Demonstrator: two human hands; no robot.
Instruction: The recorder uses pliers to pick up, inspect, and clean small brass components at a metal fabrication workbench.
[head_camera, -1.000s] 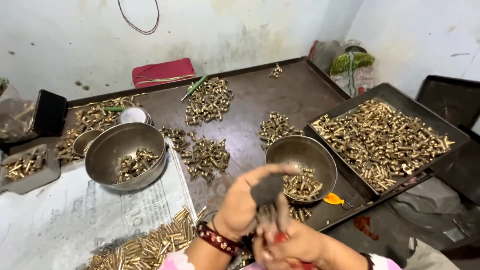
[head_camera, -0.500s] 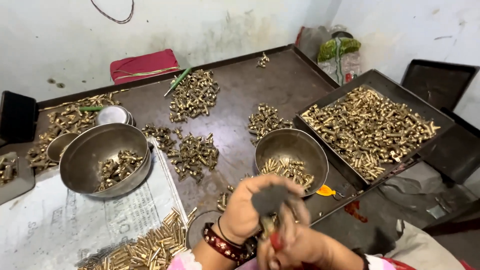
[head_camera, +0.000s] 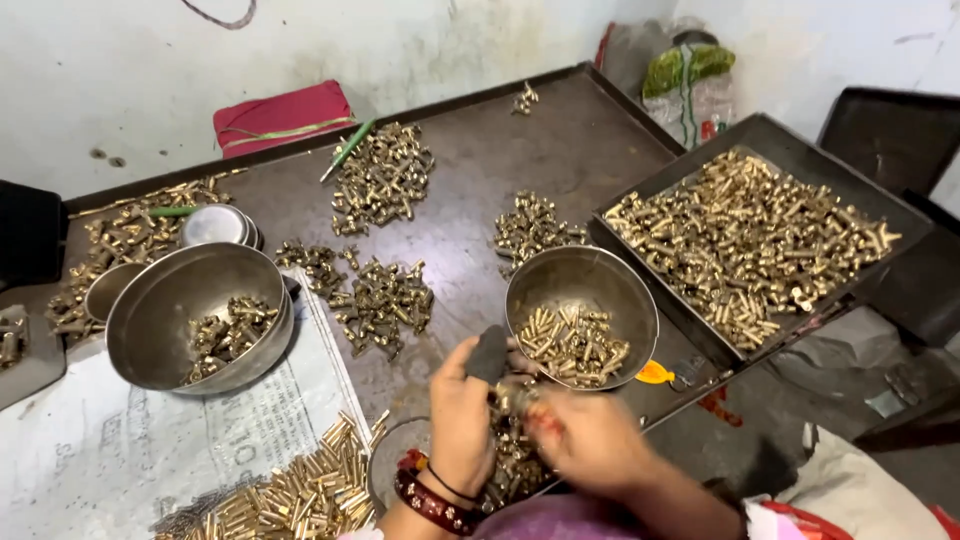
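Left hand (head_camera: 462, 415): thumb up, fingers around a dark grey block (head_camera: 488, 354).
Right hand (head_camera: 585, 435): blurred, touching small brass parts (head_camera: 512, 400) at the left fingertips.
Beyond fingers: steel bowl (head_camera: 610, 275) of brass pins.
Far right: tray (head_camera: 770, 135) of brass fittings.

Soft, even daylight fills the scene, bright on the pale wall and dimmer on the dark brown metal worktop (head_camera: 560, 150). Shadows are faint and short. The two round steel bowls, one left (head_camera: 170, 300) and one right (head_camera: 600, 275), carry dull sheen, no harsh glare. The right hand (head_camera: 590, 440) is smeared by motion blur; the left hand (head_camera: 462, 420) stays sharper. Straight edges bow slightly toward the corners.
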